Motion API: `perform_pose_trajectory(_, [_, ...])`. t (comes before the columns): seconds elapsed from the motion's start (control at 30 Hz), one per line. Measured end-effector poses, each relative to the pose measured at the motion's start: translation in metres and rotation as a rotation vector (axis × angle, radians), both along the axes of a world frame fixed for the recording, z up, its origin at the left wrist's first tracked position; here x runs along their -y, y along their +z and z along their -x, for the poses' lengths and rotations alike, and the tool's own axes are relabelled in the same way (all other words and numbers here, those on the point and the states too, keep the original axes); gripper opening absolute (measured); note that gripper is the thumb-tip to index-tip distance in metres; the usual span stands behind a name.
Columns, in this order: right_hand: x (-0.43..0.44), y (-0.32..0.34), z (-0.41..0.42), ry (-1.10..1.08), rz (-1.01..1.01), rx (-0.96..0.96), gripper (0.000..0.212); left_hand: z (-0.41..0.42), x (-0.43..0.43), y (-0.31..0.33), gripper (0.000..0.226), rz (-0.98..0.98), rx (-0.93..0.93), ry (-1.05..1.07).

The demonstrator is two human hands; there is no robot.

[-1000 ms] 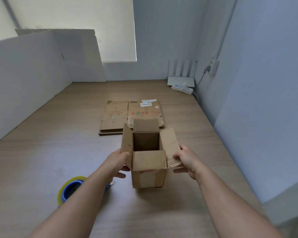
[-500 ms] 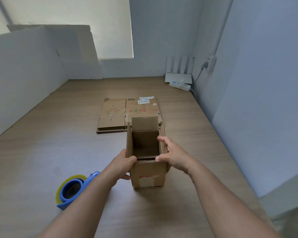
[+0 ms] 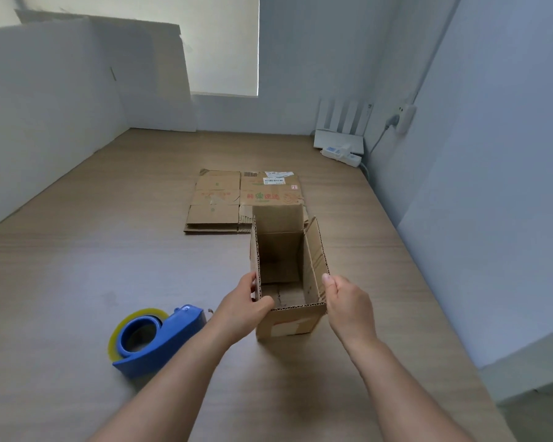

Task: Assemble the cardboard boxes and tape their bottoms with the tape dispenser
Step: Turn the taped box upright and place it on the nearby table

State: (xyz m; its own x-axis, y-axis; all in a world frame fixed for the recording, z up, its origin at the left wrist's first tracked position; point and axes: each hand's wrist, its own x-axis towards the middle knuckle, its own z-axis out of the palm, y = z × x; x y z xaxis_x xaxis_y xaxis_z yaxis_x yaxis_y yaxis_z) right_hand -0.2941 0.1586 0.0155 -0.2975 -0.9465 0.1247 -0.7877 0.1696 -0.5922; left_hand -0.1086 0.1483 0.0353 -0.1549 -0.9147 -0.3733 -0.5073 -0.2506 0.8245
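A pale wooden table (image 3: 109,250) runs back to a corner walled in by white boards (image 3: 45,106) on the left. Near its middle lies a stack of flattened cardboard (image 3: 217,202), printed with red and green marks and bearing white labels. Just in front of the stack, the box (image 3: 288,323) stands upright on the table with its top open, its far flap up and its right flap leaning outward. A blue tape dispenser (image 3: 154,339) loaded with a yellowish roll lies on the table to the box's left, apart from it and beside the person's left forearm. The left hand (image 3: 243,311) grips the box's near left corner, thumb over the rim. The right hand (image 3: 348,307) pinches the near edge of the right flap. A white router (image 3: 339,135) and a power strip (image 3: 342,154) sit in the far right corner.
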Motion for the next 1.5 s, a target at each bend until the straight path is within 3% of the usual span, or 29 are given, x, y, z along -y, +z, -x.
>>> perform_pose_trajectory(0.3, [-0.012, 0.045, -0.008, 0.210, 0.230, 0.061, 0.048, -0.002, -0.053, 0.034, 0.043, 0.261, -0.114, 0.421])
perform_pose_trajectory(0.43, [-0.022, 0.051, -0.017, 0.376, 0.280, 0.094, 0.049, -0.002, -0.091, 0.045, 0.009, 0.400, 0.046, 0.575])
perform_pose_trajectory(0.57, [-0.042, 0.054, -0.039, 0.599, 0.298, 0.186, 0.052, -0.017, -0.142, 0.047, 0.031, 0.429, 0.224, 0.750])
perform_pose_trajectory(0.73, [-0.079, 0.052, -0.090, 0.831, 0.207, 0.272, 0.049, -0.041, -0.213, 0.045, 0.018, 0.342, 0.249, 0.970])
perform_pose_trajectory(0.83, [-0.104, 0.049, -0.122, 0.949, 0.141, 0.316, 0.049, -0.053, -0.251, 0.047, 0.047, 0.285, 0.305, 1.106])
perform_pose_trajectory(0.9, [-0.119, 0.049, -0.142, 1.035, 0.127, 0.316, 0.047, -0.063, -0.274, 0.050, 0.051, 0.286, 0.353, 1.177])
perform_pose_trajectory(1.33, [-0.236, 0.056, -0.308, 1.352, 0.083, 0.298, 0.047, -0.182, -0.420, 0.052, 0.049, 0.234, 0.454, 1.509])
perform_pose_trajectory(1.5, [-0.294, 0.055, -0.383, 1.448, 0.048, 0.282, 0.039, -0.248, -0.484, 0.046, 0.037, 0.173, 0.458, 1.627])
